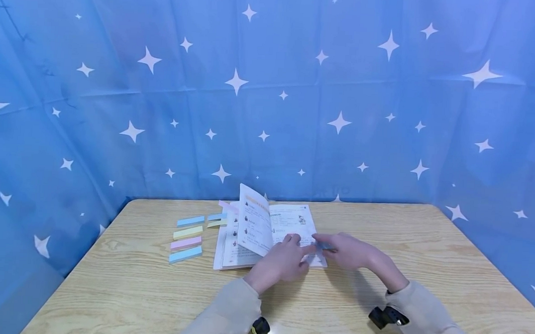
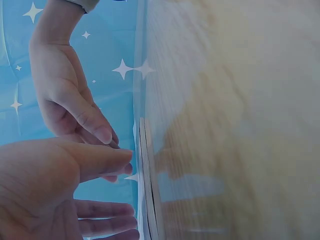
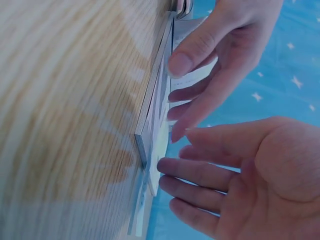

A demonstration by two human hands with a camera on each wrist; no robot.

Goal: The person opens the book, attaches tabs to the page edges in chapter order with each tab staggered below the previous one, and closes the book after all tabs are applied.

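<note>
Hidden: the print on the book (image 1: 271, 232) is too small to be read; the lower right page is covered by both hands in the head view.
Cut off: only the edge of the book (image 2: 146, 180) is seen in the left wrist view; the table (image 2: 235, 120) there is blurred.
Head view only: four sticky strips (image 1: 186, 239) are seen lying left of the book, and one page standing upright at frame centre.
Wrist views only: the page stack (image 3: 150, 120) is seen edge-on, with fingers laid against it.
Left hand (image 1: 282, 261): fingers relaxed and nearly straight, laid on the lower right page; nothing is gripped.
Right hand (image 1: 348, 251): fingers extended, tips at the page's right edge; whether a strip is pinched cannot be told.
Book position: open on the table (image 1: 378, 311), centre of frame, far half.
</note>
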